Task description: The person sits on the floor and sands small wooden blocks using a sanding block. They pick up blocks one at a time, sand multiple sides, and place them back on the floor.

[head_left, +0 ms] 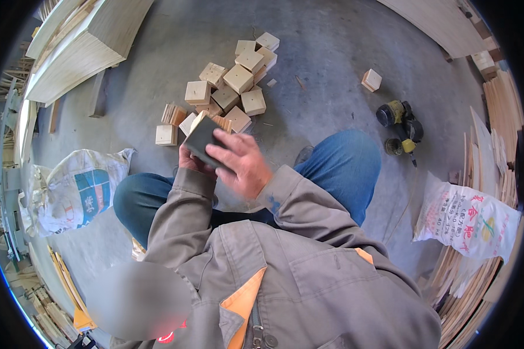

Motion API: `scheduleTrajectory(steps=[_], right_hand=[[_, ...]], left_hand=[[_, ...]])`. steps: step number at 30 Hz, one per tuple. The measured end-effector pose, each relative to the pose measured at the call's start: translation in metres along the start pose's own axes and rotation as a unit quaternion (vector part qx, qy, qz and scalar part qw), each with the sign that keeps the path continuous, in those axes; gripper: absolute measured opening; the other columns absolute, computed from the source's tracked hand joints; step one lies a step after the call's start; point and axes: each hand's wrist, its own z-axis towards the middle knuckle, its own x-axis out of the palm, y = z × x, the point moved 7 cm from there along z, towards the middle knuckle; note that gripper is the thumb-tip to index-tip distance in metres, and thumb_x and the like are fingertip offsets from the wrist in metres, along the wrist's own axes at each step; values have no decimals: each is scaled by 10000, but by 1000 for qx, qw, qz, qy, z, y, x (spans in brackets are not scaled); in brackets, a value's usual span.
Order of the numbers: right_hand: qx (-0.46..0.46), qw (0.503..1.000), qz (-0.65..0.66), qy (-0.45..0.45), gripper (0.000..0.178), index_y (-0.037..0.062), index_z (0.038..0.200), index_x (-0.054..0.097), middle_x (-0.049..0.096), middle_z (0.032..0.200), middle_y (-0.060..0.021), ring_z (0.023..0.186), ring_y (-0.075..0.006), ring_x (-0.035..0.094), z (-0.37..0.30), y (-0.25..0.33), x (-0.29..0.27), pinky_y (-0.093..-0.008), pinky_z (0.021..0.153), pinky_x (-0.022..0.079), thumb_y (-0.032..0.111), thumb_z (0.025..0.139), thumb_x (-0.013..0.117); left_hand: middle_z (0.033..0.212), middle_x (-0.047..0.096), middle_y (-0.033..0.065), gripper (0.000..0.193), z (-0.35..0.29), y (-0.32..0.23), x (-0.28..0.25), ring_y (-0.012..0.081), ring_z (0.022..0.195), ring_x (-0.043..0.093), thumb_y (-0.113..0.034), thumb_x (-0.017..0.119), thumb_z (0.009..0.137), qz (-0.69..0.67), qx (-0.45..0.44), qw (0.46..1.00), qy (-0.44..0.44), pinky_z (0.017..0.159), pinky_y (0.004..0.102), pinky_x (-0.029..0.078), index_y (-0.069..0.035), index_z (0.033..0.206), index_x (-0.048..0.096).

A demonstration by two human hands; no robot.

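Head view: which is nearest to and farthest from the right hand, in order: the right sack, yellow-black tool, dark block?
1. Dark block, at the right hand's fingers.
2. Yellow-black tool, right of the right knee.
3. Right sack, toward the right rim.

The person wears a grey-brown work jacket [343, 302] of plain cloth with stitched seams. A dark zipper [257, 323] shows at its front; just left of the zipper lies a folded edge of orange lining [245, 295], and just right of it sits a round dark button [270, 341]. Further right of the zipper, a stitched pocket [326, 273] has a small orange trim [364, 256] near its corner. Well left of the zipper is a red marking [167, 337]. Beyond the zipper, the right sleeve [314, 203] bears blue smudges [272, 202] near its cuff; farther out are blue jeans [350, 168].
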Motion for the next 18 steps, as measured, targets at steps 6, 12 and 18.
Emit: scheduleTrajectory(steps=[6,12,18], right_hand=[[309,935,-62,-163,560,69,1352,650,583,1420,-245,1290,-404,575,-23,-125,-32,-465,1122,438,157,810,761],[336,929,1,-152,583,0,1402,607,554,1464,-251,1374,-377,520,-17,-106,-51,-430,1160,424,200,874,753],[361,923,52,-118,594,-10,1407,599,568,1444,-250,1349,-372,544,-18,-103,-30,-425,1155,433,208,879,762]], left_hand=[[1357,670,96,599,-19,9,8,322,1124,685,-531,639,936,25,-83,996,10,863,458,619,-169,1412,607],[1302,674,121,634,-23,2,15,326,1087,709,-547,676,927,33,-24,992,-117,840,470,657,-139,1405,587],[1388,610,152,711,-22,-4,-2,359,1213,666,-439,699,905,92,33,981,-165,893,547,639,-109,1491,469]])
